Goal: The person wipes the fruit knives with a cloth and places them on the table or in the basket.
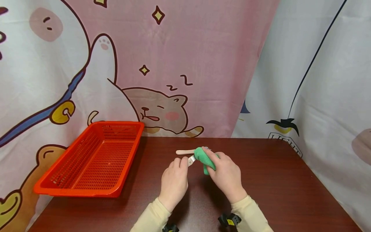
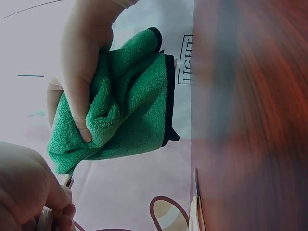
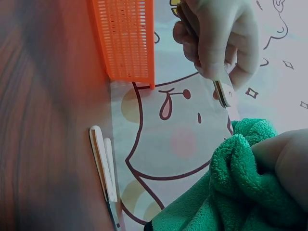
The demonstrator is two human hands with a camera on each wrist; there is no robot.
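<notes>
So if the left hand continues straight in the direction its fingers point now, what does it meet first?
Most likely the green cloth held by the right hand. The left hand points its small metal tool at the cloth, very close to it; whether they already touch is unclear.

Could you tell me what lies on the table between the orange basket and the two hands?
In the head view, only bare brown table lies between the orange basket and the left hand. The wooden-handled utensil lies farther back, behind the hands.

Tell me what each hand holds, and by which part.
Left hand grips a small metal utensil by its handle end. Right hand grips a bunched green fleece cloth around its middle.
</notes>
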